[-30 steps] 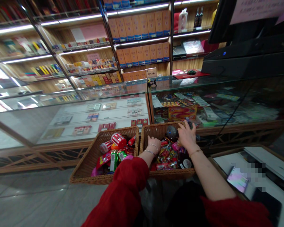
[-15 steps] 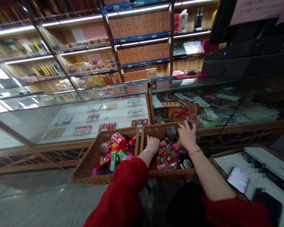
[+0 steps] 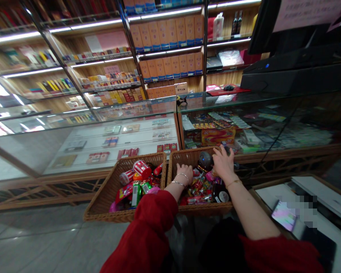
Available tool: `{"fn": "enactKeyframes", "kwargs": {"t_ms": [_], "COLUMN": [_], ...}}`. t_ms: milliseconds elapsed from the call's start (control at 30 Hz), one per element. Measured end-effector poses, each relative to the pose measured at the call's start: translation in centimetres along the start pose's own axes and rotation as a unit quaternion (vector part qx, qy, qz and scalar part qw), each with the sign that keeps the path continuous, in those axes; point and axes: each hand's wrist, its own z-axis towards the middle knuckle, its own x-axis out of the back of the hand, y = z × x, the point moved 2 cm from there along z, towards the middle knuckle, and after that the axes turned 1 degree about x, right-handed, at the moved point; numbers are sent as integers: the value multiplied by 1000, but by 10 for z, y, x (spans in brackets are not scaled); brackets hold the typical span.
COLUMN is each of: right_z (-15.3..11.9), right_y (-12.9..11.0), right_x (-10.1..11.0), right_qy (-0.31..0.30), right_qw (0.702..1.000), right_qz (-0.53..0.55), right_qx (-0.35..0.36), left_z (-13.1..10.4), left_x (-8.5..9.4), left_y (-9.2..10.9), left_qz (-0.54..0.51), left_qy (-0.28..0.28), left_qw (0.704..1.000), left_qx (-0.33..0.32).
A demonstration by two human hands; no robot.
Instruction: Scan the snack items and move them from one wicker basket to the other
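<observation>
My left hand (image 3: 185,173) reaches into the right wicker basket (image 3: 187,208), fingers curled down among the packets; whatever they hold is hidden. Beside its fingertips lies a small red packet (image 3: 196,172). At the back right corner of this basket, my right hand (image 3: 223,162) has its fingers round a dark jar (image 3: 226,150), mostly covered by the hand. Left of that hand stands another dark jar with a round, clear-looking lid (image 3: 205,159). Colourful wrapped sweets (image 3: 200,186) fill the middle. Near the front right lies a dark container with a round pale label (image 3: 223,196).
A second wicker basket (image 3: 98,206) on the left holds red-striped tubs (image 3: 142,169) and green packets (image 3: 135,194). Behind both runs a glass display counter (image 3: 125,140). A phone (image 3: 284,215) lies on a white surface at right. Stocked shelves line the wall.
The view has shifted very slightly. My left hand's fingers have spread a little to the right in the basket; my right hand stays at the dark jar.
</observation>
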Motion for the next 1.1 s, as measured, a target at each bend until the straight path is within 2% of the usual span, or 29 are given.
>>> {"fn": "enactKeyframes", "kwargs": {"t_ms": [133,367,600,800,933,1100], "right_z": [-1,0,1,0,0,1], "right_y": [0,0,-2,-2,-3,-4], "right_x": [2,-1,-2,-3,-4,-5], "right_qy": [0,8,0,-6,-7,-22], "right_qw": [1000,1000,1000,1000,1000,999], "right_qz": [0,1,-5,-7,-15,-27], "right_qx": [-1,-2,-5,-2,2,14], "left_z": [1,4,-3,-16,-23,-34], "left_x": [4,22,50,72,73,68], "left_y": [0,-1,-10,-33,-54,-74], "left_qz": [6,17,37,17,30,6], "left_qy": [20,69,110,152,193,217], "left_qw": [1000,996,990,986,978,976], "left_qx": [-18,-52,-80,-71,-68,-13]}}
